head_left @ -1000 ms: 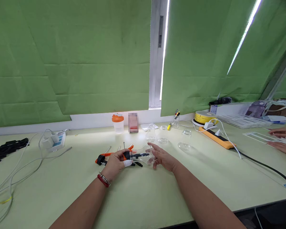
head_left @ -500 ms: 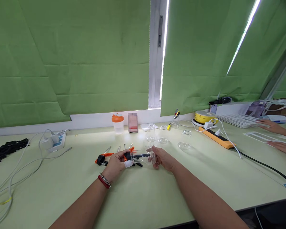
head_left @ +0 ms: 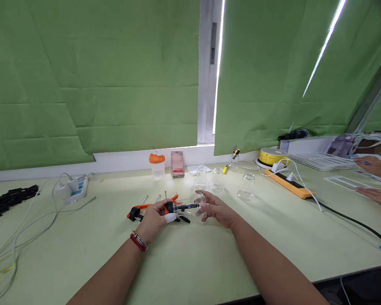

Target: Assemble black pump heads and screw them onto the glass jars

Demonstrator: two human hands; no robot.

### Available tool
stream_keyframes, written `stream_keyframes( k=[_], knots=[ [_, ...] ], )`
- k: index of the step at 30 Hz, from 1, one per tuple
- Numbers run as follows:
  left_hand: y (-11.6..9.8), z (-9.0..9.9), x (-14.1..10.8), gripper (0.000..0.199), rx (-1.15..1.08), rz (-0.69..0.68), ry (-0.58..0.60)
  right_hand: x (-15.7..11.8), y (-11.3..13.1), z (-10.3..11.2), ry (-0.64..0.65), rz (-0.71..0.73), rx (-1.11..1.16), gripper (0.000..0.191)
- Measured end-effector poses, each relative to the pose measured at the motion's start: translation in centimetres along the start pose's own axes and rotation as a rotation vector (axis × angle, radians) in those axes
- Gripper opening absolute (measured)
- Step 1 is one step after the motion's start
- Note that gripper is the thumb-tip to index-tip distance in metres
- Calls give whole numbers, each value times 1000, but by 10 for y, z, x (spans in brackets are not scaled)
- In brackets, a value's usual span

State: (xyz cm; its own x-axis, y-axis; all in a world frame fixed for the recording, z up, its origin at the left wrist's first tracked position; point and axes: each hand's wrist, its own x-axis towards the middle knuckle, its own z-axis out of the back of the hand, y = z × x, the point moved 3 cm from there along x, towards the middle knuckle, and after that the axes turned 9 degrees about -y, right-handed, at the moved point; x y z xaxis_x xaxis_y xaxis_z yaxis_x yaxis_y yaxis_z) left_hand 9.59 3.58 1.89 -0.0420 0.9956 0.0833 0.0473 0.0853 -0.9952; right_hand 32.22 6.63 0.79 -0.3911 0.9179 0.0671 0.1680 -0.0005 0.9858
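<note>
My left hand (head_left: 155, 218), a white wrap on its thumb, is closed round the black and orange cap (head_left: 169, 207) of a pump-like part. The part's dark stem (head_left: 188, 207) lies inside a clear glass bottle (head_left: 192, 200) held sideways. Around the wide end of this glass, the fingers of my right hand (head_left: 216, 209) are wrapped. Behind and left of my hands lie more black and orange parts (head_left: 135, 213) with metal rods. Three clear glass vessels (head_left: 201, 177) (head_left: 216, 178) (head_left: 248, 184) stand farther back.
An orange-lidded cup (head_left: 157, 166) and a small box (head_left: 178, 164) stand by the wall. An orange power strip (head_left: 288, 184) with cables is at right, near another person's hands (head_left: 373, 167). White cables and a power strip (head_left: 78, 188) lie left, beside black items (head_left: 11, 199).
My right hand has shifted its fingers on the glass, with the thumb now lower across it. At the far right, the other person's upper hand has moved right and now holds a pen.
</note>
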Motion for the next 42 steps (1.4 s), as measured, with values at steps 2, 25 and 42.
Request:
stream_keyframes(
  k=[2, 25, 42],
  knots=[
    [0, 0, 0, 54, 10, -1, 6, 1, -1, 0, 10, -8, 19, 56],
    [2, 4, 3, 54, 36, -28, -1, 4, -12, 1, -62, -86, 29, 61],
    [7, 5, 3, 54, 65, -30, 36, 11, -25, 5, -63, -206, -70, 61]
  ],
)
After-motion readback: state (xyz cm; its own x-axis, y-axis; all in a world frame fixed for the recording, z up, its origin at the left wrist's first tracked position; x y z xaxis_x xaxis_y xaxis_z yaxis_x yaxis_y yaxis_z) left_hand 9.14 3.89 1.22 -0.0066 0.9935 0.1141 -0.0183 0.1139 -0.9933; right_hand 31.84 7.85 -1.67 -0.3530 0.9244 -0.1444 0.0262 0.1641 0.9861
